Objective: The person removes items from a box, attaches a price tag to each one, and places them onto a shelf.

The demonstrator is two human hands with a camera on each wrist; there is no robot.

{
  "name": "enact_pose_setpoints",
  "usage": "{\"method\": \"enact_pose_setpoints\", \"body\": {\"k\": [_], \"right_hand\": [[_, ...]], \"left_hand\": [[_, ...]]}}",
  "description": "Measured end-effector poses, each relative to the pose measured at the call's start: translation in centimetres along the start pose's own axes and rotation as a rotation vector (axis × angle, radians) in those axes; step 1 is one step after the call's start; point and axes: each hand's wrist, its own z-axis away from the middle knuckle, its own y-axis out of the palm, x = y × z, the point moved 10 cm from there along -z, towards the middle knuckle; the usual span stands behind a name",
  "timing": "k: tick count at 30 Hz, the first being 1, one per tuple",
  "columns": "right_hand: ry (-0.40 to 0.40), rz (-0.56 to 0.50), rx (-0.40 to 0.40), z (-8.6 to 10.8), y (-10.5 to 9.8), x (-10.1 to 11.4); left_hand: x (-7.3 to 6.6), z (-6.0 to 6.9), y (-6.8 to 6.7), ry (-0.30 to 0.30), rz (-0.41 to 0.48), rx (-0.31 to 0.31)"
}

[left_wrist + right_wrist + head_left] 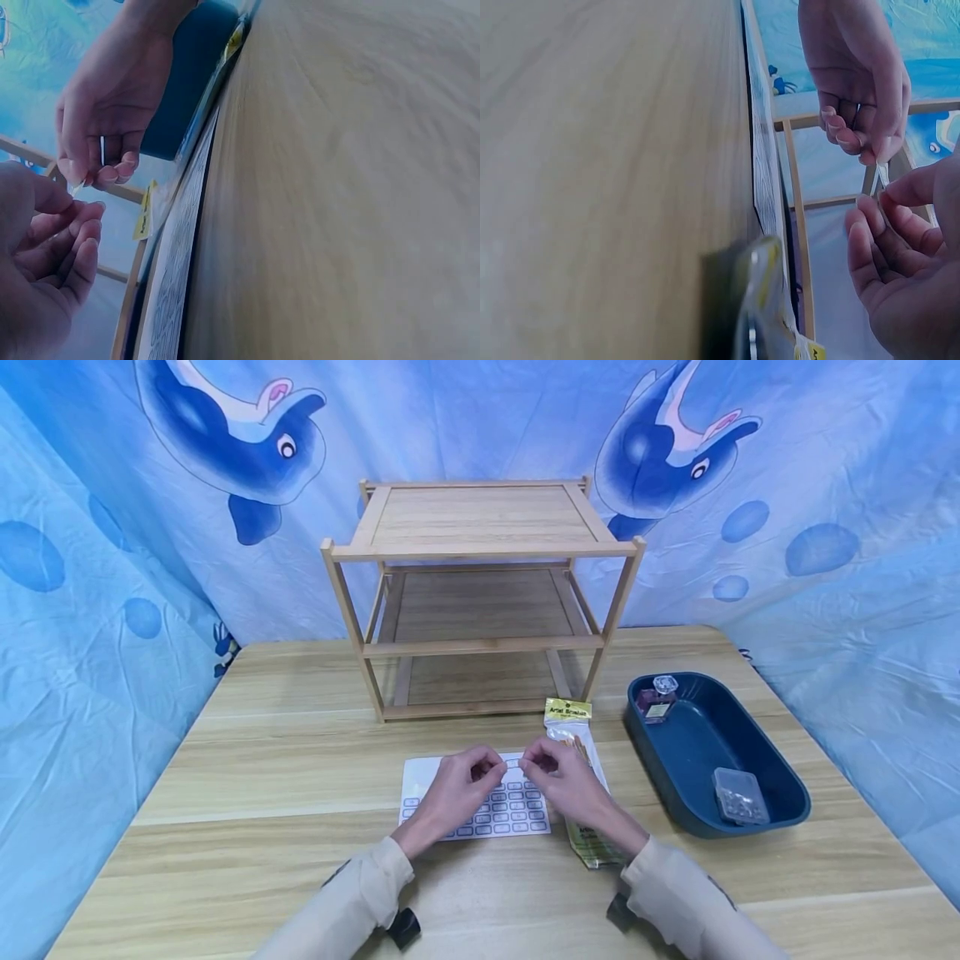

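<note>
My left hand [459, 787] and right hand [572, 783] meet over a white sheet of labels [517, 817] printed with rows of small blue-bordered boxes. Between the fingertips of both hands is a thin, small label [883, 174], pinched from either side and held above the sheet. Its print is too small to read. Part of the sheet is hidden under the left hand. Beneath the right hand and forearm lies a clear packet of artist brushes [568, 712] with yellow ends, partly covered by them.
A three-tier wooden rack [483, 647] stands behind the sheet. To the right is a dark blue tub [697, 735] with a purple bottle [656, 703] and a clear plastic box [739, 796] inside. A blue dolphin curtain [480, 418] surrounds the wooden table [300, 760].
</note>
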Motion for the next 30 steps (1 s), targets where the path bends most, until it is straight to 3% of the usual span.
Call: {"method": "enact_pose_setpoints", "body": {"k": [30], "right_hand": [[0.188,0.070,-0.063,1.9,-3.8,-3.5]], "left_hand": [[-0.3,-3.0,5.0,-0.038,0.022,0.114]]}}
